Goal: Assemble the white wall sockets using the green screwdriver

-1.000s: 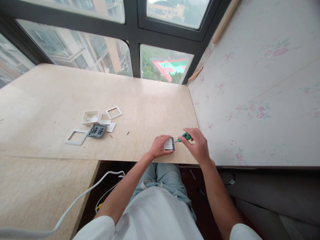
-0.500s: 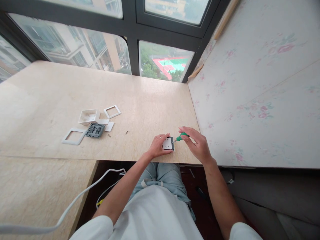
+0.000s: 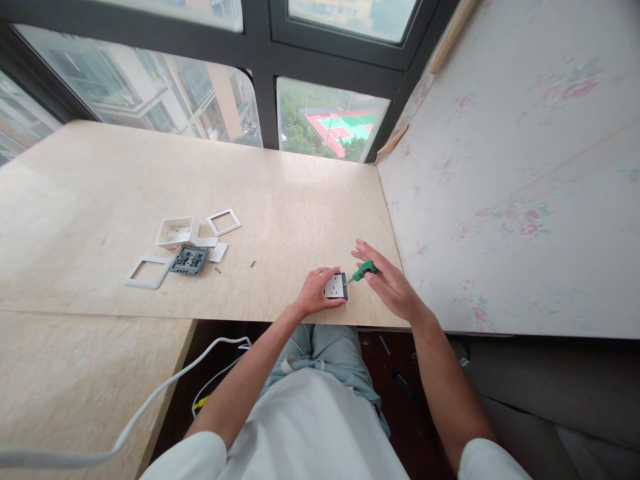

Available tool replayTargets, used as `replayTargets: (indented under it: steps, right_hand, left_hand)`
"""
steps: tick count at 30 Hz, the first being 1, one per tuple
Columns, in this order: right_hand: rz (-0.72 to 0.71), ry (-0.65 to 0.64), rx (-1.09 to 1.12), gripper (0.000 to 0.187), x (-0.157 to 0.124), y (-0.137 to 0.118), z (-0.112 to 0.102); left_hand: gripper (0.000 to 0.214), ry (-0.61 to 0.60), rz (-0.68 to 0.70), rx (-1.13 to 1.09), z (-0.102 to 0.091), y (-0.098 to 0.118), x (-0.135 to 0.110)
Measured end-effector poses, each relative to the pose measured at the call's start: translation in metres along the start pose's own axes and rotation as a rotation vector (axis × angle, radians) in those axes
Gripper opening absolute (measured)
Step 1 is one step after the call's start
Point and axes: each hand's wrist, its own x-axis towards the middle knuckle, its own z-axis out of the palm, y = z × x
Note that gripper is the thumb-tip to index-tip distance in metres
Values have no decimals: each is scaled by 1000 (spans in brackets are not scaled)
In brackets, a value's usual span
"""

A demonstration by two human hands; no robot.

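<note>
While the left hand (image 3: 316,292), fingers together, is clamping the socket (image 3: 337,287) flat near the desk's (image 3: 280,200) front edge to steady it, the right hand (image 3: 387,285) is pinching the screwdriver (image 3: 365,270), its other fingers splayed, with the tip at the socket's side.

The small square white socket module (image 3: 336,287) looks like smooth, faintly glossy plastic with a darker grey edge. The green-handled screwdriver (image 3: 364,269) has a shiny plastic grip and a thin bare-metal shaft. The beige tabletop (image 3: 280,200) is smooth, stone-veined, with a soft sheen. The white square frames (image 3: 145,273) look like matt plastic, and the pale floral wall covering (image 3: 500,167) like matt paper.
</note>
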Motion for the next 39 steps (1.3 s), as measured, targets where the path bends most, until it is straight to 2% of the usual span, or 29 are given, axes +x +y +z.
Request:
replayTargets:
  steps: [3, 9, 11, 13, 18, 22, 25, 29, 33, 35, 39]
  right_hand:
    - [15, 11, -65, 44, 2, -1, -4]
    - [-55, 205, -560, 34, 9, 4, -4]
    - [-45, 216, -654, 36, 10, 5, -3]
    - [-28, 182, -616, 38, 9, 4, -2]
    - [-13, 40, -286, 45, 4, -2, -6]
    - [-10, -28, -131, 47, 3, -4, -9]
    - [-55, -21, -198, 39, 6, -6, -8]
    - [-120, 72, -460, 29, 13, -7, -4]
    - [-93, 144, -699, 31, 17, -4, 0]
    - [-62, 123, -643, 33, 16, -4, 0]
    - [-21, 36, -355, 40, 10, -4, -3]
  left_hand:
    - [87, -1, -1, 1, 0, 0, 0]
    - [87, -1, -13, 20, -1, 1, 0]
    - [87, 4, -15, 26, -1, 1, 0]
    - [87, 4, -11, 24, -1, 1, 0]
    - [85, 5, 2, 14, -1, 1, 1]
    - [86, 5, 4, 18, 0, 1, 1]
    - [86, 1, 7, 17, 0, 0, 1]
    - [86, 5, 7, 24, 1, -1, 0]
    - [87, 6, -2, 32, 1, 0, 1]
    - [86, 0, -8, 27, 0, 1, 1]
    - [85, -2, -13, 21, -1, 3, 1]
